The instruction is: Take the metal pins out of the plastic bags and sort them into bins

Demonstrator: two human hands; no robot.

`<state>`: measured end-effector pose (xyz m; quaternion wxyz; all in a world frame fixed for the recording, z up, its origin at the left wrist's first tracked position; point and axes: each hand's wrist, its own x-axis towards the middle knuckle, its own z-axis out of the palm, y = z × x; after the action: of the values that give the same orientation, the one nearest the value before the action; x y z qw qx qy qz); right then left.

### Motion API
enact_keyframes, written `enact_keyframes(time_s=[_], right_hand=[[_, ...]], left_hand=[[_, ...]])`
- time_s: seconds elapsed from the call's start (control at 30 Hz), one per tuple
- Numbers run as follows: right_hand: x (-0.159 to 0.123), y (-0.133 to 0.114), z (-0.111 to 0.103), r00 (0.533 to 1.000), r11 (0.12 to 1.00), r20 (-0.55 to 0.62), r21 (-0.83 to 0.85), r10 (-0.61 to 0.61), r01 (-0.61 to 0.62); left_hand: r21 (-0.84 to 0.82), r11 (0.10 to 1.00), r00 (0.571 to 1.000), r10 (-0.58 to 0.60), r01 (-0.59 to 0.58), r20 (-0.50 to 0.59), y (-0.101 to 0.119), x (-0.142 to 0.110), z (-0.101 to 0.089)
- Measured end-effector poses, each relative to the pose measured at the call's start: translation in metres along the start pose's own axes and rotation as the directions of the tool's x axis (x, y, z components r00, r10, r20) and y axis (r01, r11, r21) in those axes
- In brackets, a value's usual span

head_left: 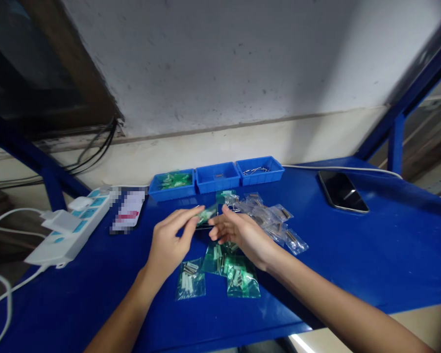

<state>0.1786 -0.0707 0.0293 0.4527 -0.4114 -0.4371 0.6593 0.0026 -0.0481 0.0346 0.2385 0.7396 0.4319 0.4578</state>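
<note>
Between the thumb and fingers of my left hand point(171, 234) is a small green plastic bag point(208, 214) with pale pieces in it. Just right of that bag, my right hand point(240, 233) has its thumb raised and its fingers loosely curled, apart, with nothing visible in them. Beneath the hands lie green bags point(243, 278) of white pieces and metal pins, and a clearer bag point(191, 279) with similar contents. Clear bags point(272, 220) of metal pins are piled beyond my right wrist, partly hidden by it.
Along the wall stand three blue bins: one with green bags point(150, 189), a middle one point(216, 185) with a small piece, and one with metal rods point(277, 175). A power strip point(64, 247) and a phone point(130, 210) lie left; another phone point(342, 191) lies right.
</note>
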Motion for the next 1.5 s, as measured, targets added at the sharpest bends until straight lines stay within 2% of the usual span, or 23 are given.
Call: enact_keyframes(time_s=[0.1, 0.27, 0.37, 0.43, 0.57, 0.63, 0.77, 0.9, 0.97, 1.03, 1.1, 1.13, 1.17, 1.23, 1.3, 1.33, 1.4, 1.47, 1.5], right_hand=[[0.004, 0.002, -0.003, 0.999, 0.971, 0.023, 0.232, 0.050, -0.054], [0.006, -0.001, -0.008, 0.997, 0.947, -0.035, 0.316, 0.069, -0.054], [0.003, -0.004, -0.005, 0.997, 0.964, -0.080, 0.265, -0.007, 0.028], [0.001, -0.003, -0.002, 0.987, 0.976, -0.148, 0.194, -0.067, 0.096], [0.001, 0.001, 0.000, 0.940, 0.976, -0.269, -0.006, -0.211, 0.218], [0.002, 0.002, -0.002, 0.899, 0.949, -0.303, -0.118, -0.315, 0.293], [0.001, -0.002, -0.006, 0.821, 0.876, -0.327, -0.300, -0.467, 0.379], [-0.004, -0.001, -0.004, 0.735, 0.738, -0.241, -0.475, -0.634, 0.480], [-0.007, 0.000, -0.002, 0.679, 0.631, -0.147, -0.547, -0.720, 0.550], [-0.010, 0.002, 0.000, 0.634, 0.530, -0.046, -0.598, -0.772, 0.601], [-0.011, 0.005, 0.002, 0.613, 0.449, 0.053, -0.633, -0.788, 0.631], [-0.012, 0.007, 0.002, 0.610, 0.416, 0.097, -0.646, -0.787, 0.640], [-0.012, 0.008, 0.002, 0.611, 0.389, 0.135, -0.660, -0.780, 0.643], [-0.012, 0.011, 0.003, 0.635, 0.366, 0.172, -0.692, -0.753, 0.622], [-0.011, 0.013, 0.004, 0.689, 0.410, 0.126, -0.722, -0.714, 0.557], [-0.010, 0.012, 0.004, 0.726, 0.466, 0.073, -0.722, -0.684, 0.511], [-0.007, 0.010, 0.004, 0.822, 0.650, -0.054, -0.643, -0.567, 0.406], [-0.004, 0.005, 0.004, 0.922, 0.875, -0.142, -0.395, -0.360, 0.281], [-0.002, 0.003, 0.004, 0.956, 0.951, -0.148, -0.218, -0.253, 0.218]], left_hand=[[0.010, 0.988, 0.984, 0.152, -0.154, 0.094, 0.004, -0.003, 0.004], [0.065, 0.970, 0.953, 0.218, -0.236, 0.209, 0.002, -0.003, 0.001], [0.088, 0.958, 0.919, 0.231, -0.272, 0.320, 0.000, -0.003, -0.003], [0.075, 0.964, 0.913, 0.217, -0.257, 0.344, 0.000, -0.004, -0.004], [0.056, 0.976, 0.957, 0.196, -0.212, 0.211, 0.001, -0.004, -0.005], [0.048, 0.985, 0.978, 0.156, -0.164, 0.141, 0.002, -0.003, -0.006], [-0.004, 0.999, 0.993, 0.050, -0.050, 0.109, -0.003, -0.001, -0.005], [-0.154, 0.980, 0.979, -0.100, 0.128, 0.177, -0.009, -0.001, 0.003], [-0.296, 0.910, 0.942, -0.216, 0.289, 0.257, -0.009, -0.001, 0.007], [-0.466, 0.766, 0.892, -0.318, 0.442, 0.322, -0.007, -0.001, 0.008], [-0.582, 0.637, 0.862, -0.366, 0.507, 0.351, -0.006, 0.000, 0.008], [-0.603, 0.617, 0.863, -0.376, 0.506, 0.339, -0.006, 0.001, 0.007], [-0.602, 0.629, 0.871, -0.381, 0.491, 0.312, -0.006, 0.001, 0.006], [-0.549, 0.716, 0.901, -0.375, 0.431, 0.218, -0.006, 0.002, 0.005], [-0.442, 0.825, 0.932, -0.349, 0.353, 0.093, -0.007, 0.001, 0.004], [-0.371, 0.877, 0.947, -0.320, 0.306, 0.026, -0.006, 0.001, 0.004], [-0.188, 0.964, 0.977, -0.203, 0.187, -0.070, -0.005, -0.001, 0.004], [0.008, 1.000, 0.997, 0.001, 0.000, -0.082, -0.003, -0.003, 0.004], [0.084, 0.991, 0.992, 0.111, -0.106, -0.058, -0.002, -0.003, 0.005]])
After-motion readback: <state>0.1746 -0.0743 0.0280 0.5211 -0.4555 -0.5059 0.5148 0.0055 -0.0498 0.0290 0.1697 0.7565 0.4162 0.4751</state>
